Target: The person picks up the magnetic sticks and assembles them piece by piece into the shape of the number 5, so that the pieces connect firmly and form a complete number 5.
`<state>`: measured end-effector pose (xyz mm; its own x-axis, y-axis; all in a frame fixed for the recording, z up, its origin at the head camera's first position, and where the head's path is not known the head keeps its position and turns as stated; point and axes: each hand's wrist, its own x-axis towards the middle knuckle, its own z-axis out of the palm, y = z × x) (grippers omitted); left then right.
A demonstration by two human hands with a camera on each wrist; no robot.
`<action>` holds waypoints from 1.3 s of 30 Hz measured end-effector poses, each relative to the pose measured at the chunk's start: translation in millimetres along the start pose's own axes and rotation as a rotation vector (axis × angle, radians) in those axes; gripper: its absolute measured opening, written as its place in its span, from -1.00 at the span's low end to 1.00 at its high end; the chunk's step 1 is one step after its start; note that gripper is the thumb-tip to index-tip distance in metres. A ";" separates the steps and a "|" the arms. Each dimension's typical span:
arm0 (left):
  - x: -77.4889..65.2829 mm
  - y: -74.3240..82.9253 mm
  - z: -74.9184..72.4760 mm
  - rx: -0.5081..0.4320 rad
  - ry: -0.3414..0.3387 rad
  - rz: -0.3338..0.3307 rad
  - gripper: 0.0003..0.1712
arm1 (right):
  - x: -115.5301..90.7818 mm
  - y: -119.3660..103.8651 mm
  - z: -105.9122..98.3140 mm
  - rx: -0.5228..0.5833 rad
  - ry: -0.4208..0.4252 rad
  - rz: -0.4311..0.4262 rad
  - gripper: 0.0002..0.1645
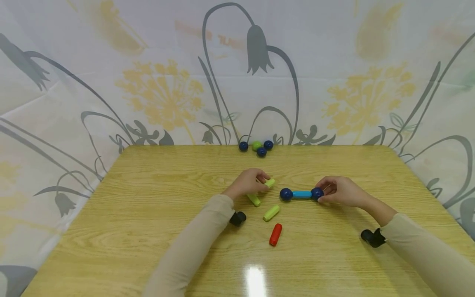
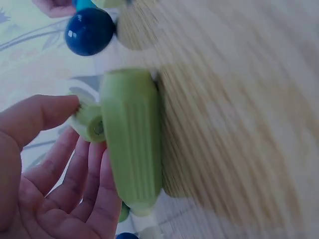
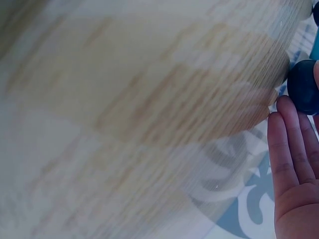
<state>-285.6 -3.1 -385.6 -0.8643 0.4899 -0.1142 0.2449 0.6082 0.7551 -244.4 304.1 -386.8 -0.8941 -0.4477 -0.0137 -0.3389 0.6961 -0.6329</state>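
My left hand (image 1: pixel 248 182) pinches a light green grooved rod (image 1: pixel 270 182) between thumb and fingers; its hollow end faces the left wrist view. A second light green rod (image 1: pixel 254 200) lies on the table just below that hand and looms large in the left wrist view. To the right, a light blue rod (image 1: pixel 302 194) joins two dark blue balls, a left one (image 1: pixel 286 194) and a right one (image 1: pixel 317 194). Thumb and fingers of my right hand (image 1: pixel 345 191) hold the right ball, which shows at the edge of the right wrist view.
Nearer on the wooden table (image 1: pixel 148 231) lie another light green rod (image 1: pixel 271 213) and a red rod (image 1: pixel 276 234). Against the patterned cloth (image 1: pixel 319 62) at the back edge sit a green ball (image 1: pixel 256 145) and several dark blue balls (image 1: pixel 261 152).
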 end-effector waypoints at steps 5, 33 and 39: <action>-6.1 5.3 2.5 -0.079 -0.045 0.008 -0.62 | -0.5 -0.7 -1.2 0.002 0.003 0.010 -0.57; -28.9 40.7 54.0 -0.294 -0.102 -0.114 -0.67 | 2.0 -0.1 -0.3 0.014 0.006 0.025 -0.58; -33.3 36.4 47.9 -0.269 -0.050 -0.135 -0.66 | 1.6 -0.8 -0.8 0.006 0.008 0.023 -0.57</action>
<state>-226.8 32.7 -385.2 -0.8569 0.4499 -0.2517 -0.0014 0.4862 0.8738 -245.8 303.3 -385.7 -0.9039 -0.4273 -0.0223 -0.3164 0.7026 -0.6374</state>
